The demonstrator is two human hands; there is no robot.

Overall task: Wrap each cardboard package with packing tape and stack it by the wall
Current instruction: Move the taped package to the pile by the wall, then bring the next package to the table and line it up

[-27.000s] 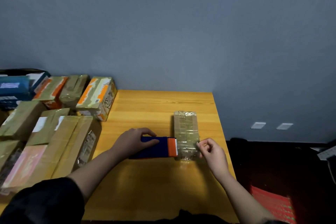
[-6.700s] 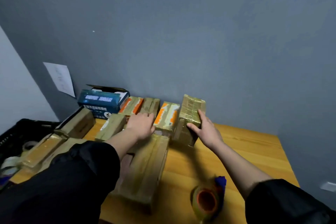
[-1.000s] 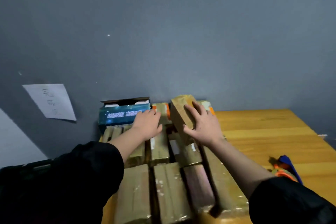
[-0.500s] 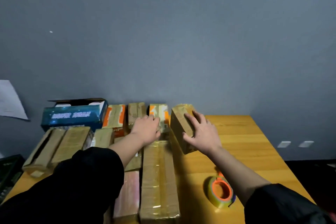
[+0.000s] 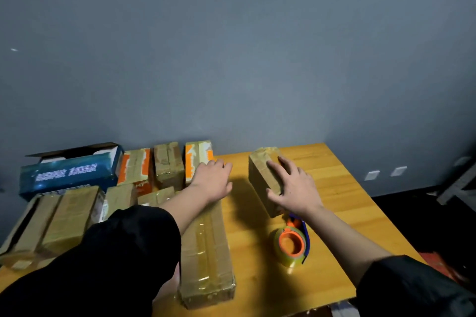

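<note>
A tape roll (image 5: 291,246) is lying nearest on the counter (image 5: 334,188). Beyond it, the right hand (image 5: 293,188) is gripping a taped package (image 5: 265,177) with spread, curled fingers. The left hand (image 5: 213,180) is resting open beside the boxes (image 5: 167,165) lining the wall (image 5: 231,59).

Bare table (image 5: 242,195) between packages; tape dispenser (image 5: 292,242) perhaps blocks front.

Wooden table (image 5: 334,188) bearing packages (image 5: 206,252), tape dispenser (image 5: 292,244)
</note>
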